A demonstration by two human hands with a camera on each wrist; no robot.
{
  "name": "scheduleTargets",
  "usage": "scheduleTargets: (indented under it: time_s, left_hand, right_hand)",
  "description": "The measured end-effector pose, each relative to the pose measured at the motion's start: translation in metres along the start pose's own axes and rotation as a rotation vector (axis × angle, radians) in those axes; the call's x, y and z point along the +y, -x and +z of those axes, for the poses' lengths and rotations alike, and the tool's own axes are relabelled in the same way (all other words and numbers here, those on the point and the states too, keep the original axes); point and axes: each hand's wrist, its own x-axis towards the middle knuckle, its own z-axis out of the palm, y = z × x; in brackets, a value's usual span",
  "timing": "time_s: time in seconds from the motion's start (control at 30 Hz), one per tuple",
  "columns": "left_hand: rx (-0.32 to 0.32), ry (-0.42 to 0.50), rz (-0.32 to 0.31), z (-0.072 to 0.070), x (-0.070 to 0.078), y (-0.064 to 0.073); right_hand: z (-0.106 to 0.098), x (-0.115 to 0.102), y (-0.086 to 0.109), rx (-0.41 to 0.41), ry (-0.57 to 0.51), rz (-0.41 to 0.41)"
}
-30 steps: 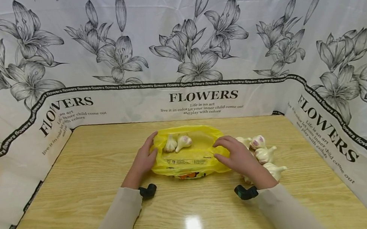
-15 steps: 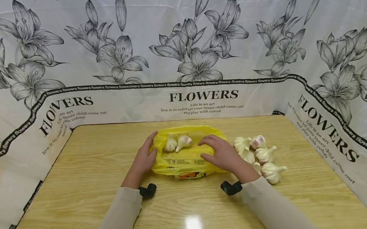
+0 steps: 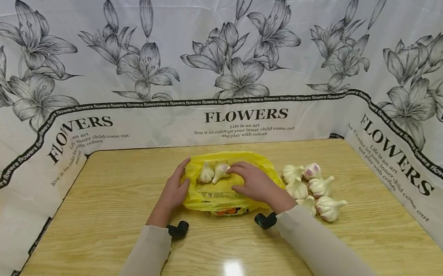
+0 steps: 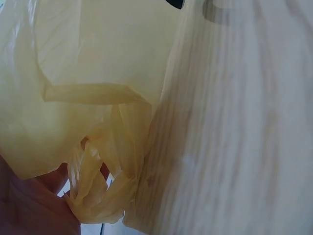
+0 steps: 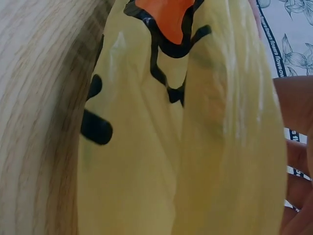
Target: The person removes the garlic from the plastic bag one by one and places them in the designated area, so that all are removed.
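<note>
Plastic bag (image 3: 220,193) partly hides the left grip (image 3: 172,192), whose hold cannot be told; the right grip (image 3: 256,183), fingers parted, reaches a garlic bulb (image 3: 219,172) inside; surface (image 3: 94,243) extends leftward.

It is unclear whether the right hand (image 3: 257,184) touches the nearest bagged garlic bulb (image 3: 221,172). Print on the yellow plastic bag (image 3: 211,189) is illegibly small. The right sleeve (image 3: 320,245) partly hides a loose garlic bulb (image 3: 309,202) toward the tabletop's right edge (image 3: 395,209).

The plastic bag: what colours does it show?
The bag is yellow with orange and black print, clearest in the right wrist view.
</note>
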Motion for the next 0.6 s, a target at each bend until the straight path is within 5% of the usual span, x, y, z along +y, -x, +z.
scheduleTargets:
  time_s: [0.6]
  left_hand:
    - [-0.012, -0.004, -0.010, 0.000, 0.000, 0.001]
  right_hand:
    - [0.008, -0.006, -0.033, -0.118, 0.075, 0.021]
